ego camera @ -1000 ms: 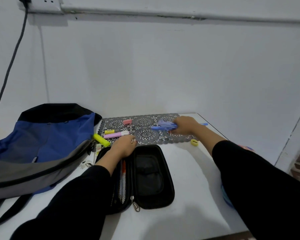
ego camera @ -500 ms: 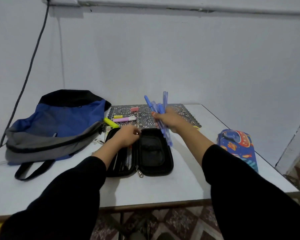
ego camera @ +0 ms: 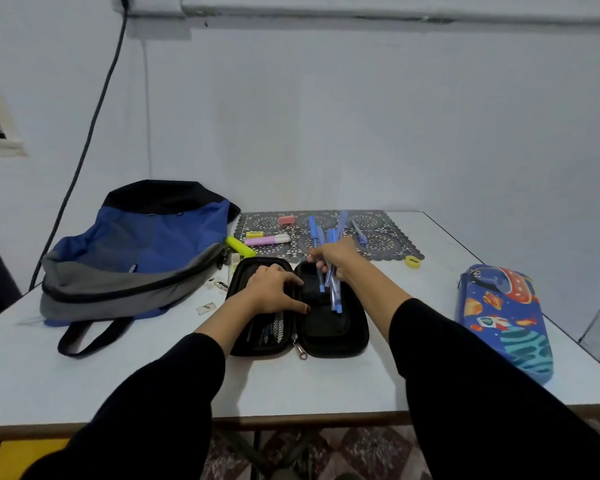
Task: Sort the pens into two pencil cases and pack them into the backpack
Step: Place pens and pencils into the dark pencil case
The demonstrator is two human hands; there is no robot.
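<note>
A black pencil case (ego camera: pixel 340 332) lies open flat at the table's middle, pens showing in its left half. My left hand (ego camera: pixel 274 289) rests on that left half, fingers spread over the middle fold. My right hand (ego camera: pixel 336 258) grips a bundle of several blue pens (ego camera: pixel 331 268), their lower ends over the case's right half. One blue pen (ego camera: pixel 358 231) lies on the patterned mat (ego camera: pixel 392 244). A space-print pencil case (ego camera: pixel 506 320) lies shut at the right. The blue and grey backpack (ego camera: pixel 132 254) lies at the left.
On the mat lie a pink eraser (ego camera: pixel 287 220), a pink highlighter (ego camera: pixel 267 240) and a small yellow piece (ego camera: pixel 254 234). A yellow highlighter (ego camera: pixel 240 246) sits by the backpack, a yellow sharpener (ego camera: pixel 412 261) off the mat's right corner. A black cable (ego camera: pixel 94 123) hangs down the wall.
My right hand picked the blue pens up off the mat and has brought them down over the open black case. My left hand slid onto the case's fold. The camera pulled back.
</note>
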